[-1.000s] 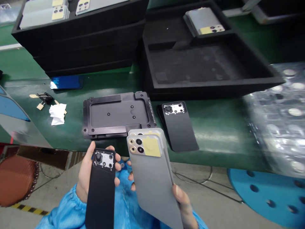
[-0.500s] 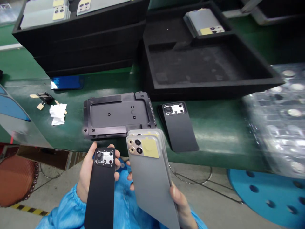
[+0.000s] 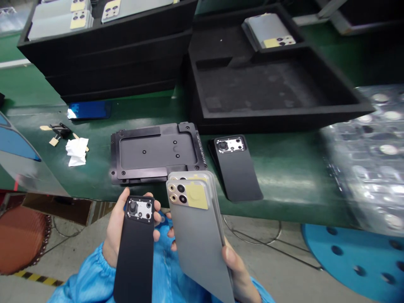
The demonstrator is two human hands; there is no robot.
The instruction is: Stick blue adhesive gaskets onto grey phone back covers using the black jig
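My left hand (image 3: 115,229) is closed round a black phone back cover (image 3: 135,252), its silver camera plate at the upper end. Beside it, my right hand (image 3: 236,265) grips a small stack of grey phone back covers (image 3: 197,242). The front one carries camera rings and a yellow film patch; how many lie behind it I cannot tell. Just beyond both hands, a dark metal fixture (image 3: 151,152) with a shallow recess lies on the green bench. To its right rest black phone back covers (image 3: 238,172), one on another.
A black foam tray (image 3: 284,113) at the back right holds grey covers (image 3: 271,31). Stacked black trays (image 3: 120,59) with more covers stand at the back left. Clear plastic blister trays (image 3: 372,155) lie right. A blue phone-shaped piece (image 3: 88,110), a binder clip (image 3: 60,129) and white tissue (image 3: 76,151) sit left.
The black cover in my left hand has shifted slightly to the right. The grey stack in my right hand has moved a little to the left, so the two are closer.
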